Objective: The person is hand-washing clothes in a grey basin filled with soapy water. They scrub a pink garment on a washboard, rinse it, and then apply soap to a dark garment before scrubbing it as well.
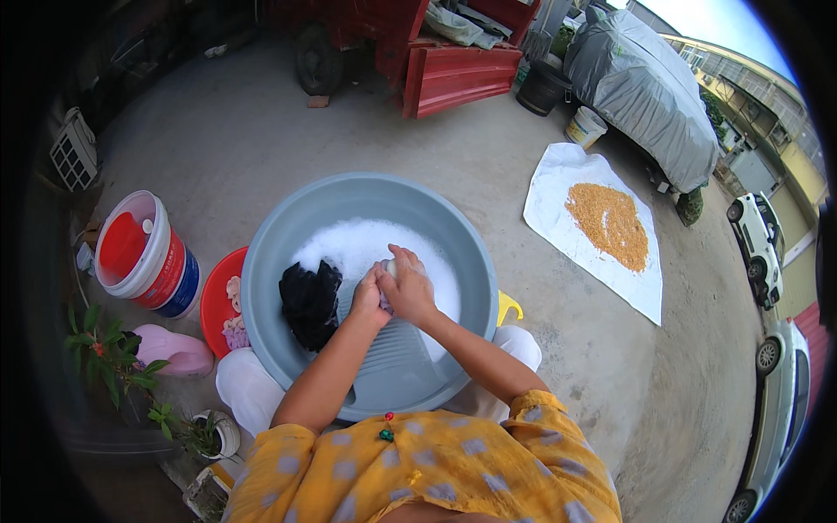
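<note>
A large grey-blue plastic basin [366, 189] with a ribbed washboard [392, 350] moulded into it stands before me. White suds [359, 235] cover the water in its far and right parts. Above the suds my left hand [373, 297] and my right hand [409, 287] are pressed together around a small wet lilac cloth [386, 302], mostly hidden by the fingers. A pale roundish piece [392, 268], perhaps soap, shows between the fingers. To the left of my hands a wet black garment [310, 304] lies bunched against the basin's inner side.
Left of the basin are a red basin [212, 301] with small cloths, a white bucket [140, 261], a pink jug [173, 351] and potted plants [219, 435]. At right, grain [608, 222] lies on a white sheet [549, 196]. A red truck bed [458, 78] stands ahead.
</note>
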`<state>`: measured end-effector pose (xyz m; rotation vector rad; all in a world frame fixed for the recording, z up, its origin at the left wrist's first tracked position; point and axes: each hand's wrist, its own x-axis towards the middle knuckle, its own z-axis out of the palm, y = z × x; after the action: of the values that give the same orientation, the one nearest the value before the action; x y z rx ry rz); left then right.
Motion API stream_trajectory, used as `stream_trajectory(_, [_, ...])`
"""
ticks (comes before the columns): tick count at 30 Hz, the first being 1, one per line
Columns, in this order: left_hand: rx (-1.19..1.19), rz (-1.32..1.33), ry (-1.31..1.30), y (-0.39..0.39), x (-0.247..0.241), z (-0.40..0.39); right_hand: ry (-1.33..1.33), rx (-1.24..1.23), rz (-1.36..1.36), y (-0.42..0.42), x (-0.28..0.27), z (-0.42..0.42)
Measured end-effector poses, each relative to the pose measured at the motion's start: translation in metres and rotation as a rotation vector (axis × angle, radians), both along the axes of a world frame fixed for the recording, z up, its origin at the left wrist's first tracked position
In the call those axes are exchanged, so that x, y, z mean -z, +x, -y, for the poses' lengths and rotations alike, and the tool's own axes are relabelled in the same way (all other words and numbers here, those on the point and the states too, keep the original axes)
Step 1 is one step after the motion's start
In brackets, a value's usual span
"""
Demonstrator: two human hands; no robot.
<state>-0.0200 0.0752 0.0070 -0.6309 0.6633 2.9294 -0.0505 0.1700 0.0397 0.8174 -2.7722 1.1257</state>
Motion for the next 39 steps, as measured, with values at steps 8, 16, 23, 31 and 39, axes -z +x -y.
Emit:
stream_trajectory(8, [0.129,-0.008,-0.036,0.004,-0.008,-0.001,-0.024,-0.102,-0.168,-0.013,-0.012,0.002])
stream_trajectory(16, [0.256,-0.251,0.132,-0.001,0.002,-0.002,0.129,-0.098,-0.084,0.018,-0.033,0.002])
stream_trajectory(23, [0.287,-0.064,-0.013,0.003,-0.001,-0.009,0.093,-0.071,-0.017,-0.019,-0.033,0.001])
stream_trajectory(31, [0.292,-0.105,0.152,-0.002,-0.006,0.003,0.109,-0.102,-0.193,0.025,-0.033,0.0])
stream_trajectory(39, [0.297,-0.052,-0.003,0.004,-0.003,-0.009,0.145,0.039,0.135,-0.014,-0.04,-0.006])
